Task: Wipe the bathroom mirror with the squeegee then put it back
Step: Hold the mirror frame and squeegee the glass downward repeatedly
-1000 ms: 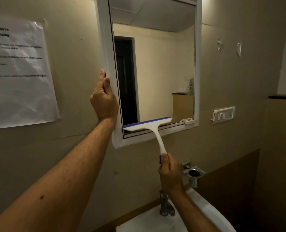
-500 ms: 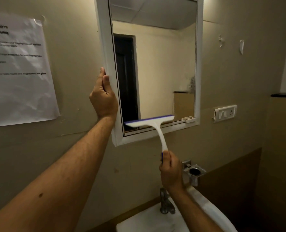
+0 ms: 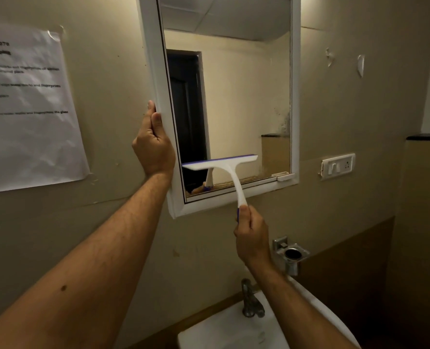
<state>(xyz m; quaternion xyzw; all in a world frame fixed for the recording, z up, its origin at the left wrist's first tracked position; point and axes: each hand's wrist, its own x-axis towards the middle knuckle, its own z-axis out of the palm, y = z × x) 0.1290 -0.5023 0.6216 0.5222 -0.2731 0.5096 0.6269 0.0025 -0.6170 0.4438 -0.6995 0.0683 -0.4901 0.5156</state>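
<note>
White plastic T-shaped squeegee with a purple rubber blade edge (image 3: pixel 221 163) laid against the lower left of the glass of the white-framed rectangular wall mirror (image 3: pixel 295 96), blade roughly level, slightly higher at its right end. Right hand (image 3: pixel 253 238) closed around the purple-tipped bottom of the handle, thumb on top toward the neck. Left hand (image 3: pixel 153 147) wrapped on the mirror frame's left edge, fingers curled behind it, thumb along the front, apparently steadying it. Squeegee judged light and rigid in body, soft only at the blade lip; best held low on the handle as here, with even pressure so the whole lip meets the glass. Mirror judged fragile and possibly loose on its mount, hence the bracing grip; smooth glass likely slick if wet. Wetness or streaks on the glass not discernible in the dim light. Dark blotching near the right inner edge of the mirror, nature unclear. Mirror top cut off by the frame edge. Fingers of the left hand hidden behind the frame. White ceramic basin (image 3: pixel 234 331) and metal tap (image 3: pixel 251 301) below, basin partly out of view. Printed paper notice (image 3: pixel 25 109) on the left wall blurred, unreadable. Storage spot for the squeegee not identifiable; small metal wall holder (image 3: pixel 290 253) near the right hand, purpose uncertain.
</note>
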